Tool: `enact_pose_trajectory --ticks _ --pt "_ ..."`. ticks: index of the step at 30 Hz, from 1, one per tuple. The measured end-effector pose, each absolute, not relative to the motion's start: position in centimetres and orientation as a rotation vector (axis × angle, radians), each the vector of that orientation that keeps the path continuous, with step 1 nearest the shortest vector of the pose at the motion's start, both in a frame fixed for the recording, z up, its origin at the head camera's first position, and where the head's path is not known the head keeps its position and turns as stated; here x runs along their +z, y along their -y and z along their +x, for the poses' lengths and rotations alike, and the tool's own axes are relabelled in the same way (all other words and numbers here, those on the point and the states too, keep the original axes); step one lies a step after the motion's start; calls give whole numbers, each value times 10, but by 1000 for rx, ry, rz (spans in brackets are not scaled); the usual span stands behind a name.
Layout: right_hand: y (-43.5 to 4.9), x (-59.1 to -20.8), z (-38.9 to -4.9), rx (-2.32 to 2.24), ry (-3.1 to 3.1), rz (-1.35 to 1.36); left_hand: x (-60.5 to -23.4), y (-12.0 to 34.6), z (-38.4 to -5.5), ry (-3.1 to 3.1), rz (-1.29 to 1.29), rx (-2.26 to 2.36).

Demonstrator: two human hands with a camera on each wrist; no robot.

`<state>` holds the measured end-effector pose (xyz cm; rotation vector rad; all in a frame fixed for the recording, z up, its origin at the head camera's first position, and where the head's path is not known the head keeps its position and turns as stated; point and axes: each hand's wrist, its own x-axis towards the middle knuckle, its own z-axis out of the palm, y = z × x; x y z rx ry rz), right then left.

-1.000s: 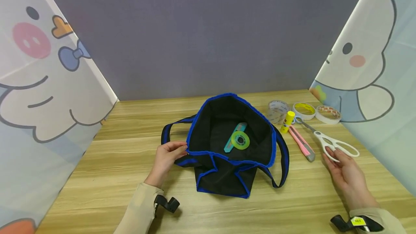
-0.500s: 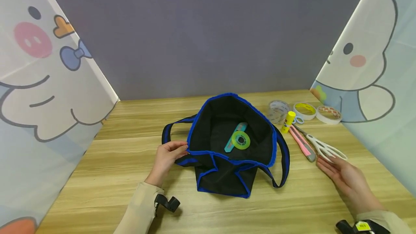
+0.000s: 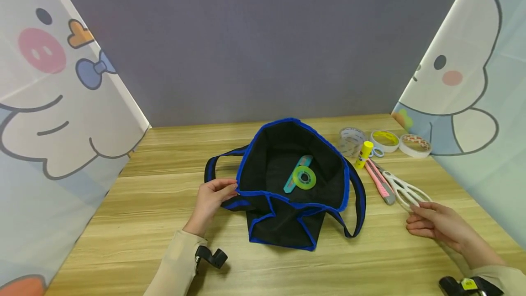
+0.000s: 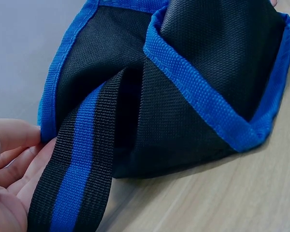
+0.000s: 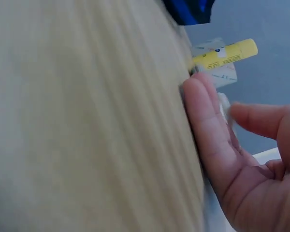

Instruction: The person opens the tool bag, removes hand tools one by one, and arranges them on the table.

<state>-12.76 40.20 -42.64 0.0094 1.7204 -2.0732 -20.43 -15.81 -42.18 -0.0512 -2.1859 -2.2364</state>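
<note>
A black fabric bag [image 3: 283, 227] with blue trim stands with its mouth spread wide. Inside lie a teal utility knife [image 3: 290, 184] and a green tape roll [image 3: 304, 177]. My left hand [image 3: 209, 202] pinches the bag's left rim, beside a black-and-blue strap [image 4: 79, 154]. White-handled scissors [image 3: 404, 187] lie on the table at the right. At the end of their handle loops is my right hand [image 3: 441, 225], thumb on or just above a loop, fingers fairly straight. In the right wrist view a gap shows between thumb and fingers; the handle there is mostly hidden.
Left of the scissors lies a pink utility knife [image 3: 380, 182]. A yellow glue stick [image 3: 364, 154] stands behind it, near blue-handled scissors [image 3: 377, 151]. Clear tape [image 3: 352, 142], a yellow-cored tape roll [image 3: 384, 140] and another tape roll [image 3: 415, 145] sit at the back right.
My right hand has lowered the white scissors, their handles swinging left until they lie beside the pink knife. The hand then shifts back towards the loop ends. My left hand has stayed put.
</note>
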Motion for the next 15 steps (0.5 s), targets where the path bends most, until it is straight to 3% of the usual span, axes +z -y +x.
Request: enact_pose_trajectory --ticks 8,15 --pt "-399 -419 -132 -1736 -2049 194 -421 158 -204 2193 -46 -2232" --pt "-404 -414 -136 -1767 -1997 105 -422 158 -205 2186 -44 -2235"
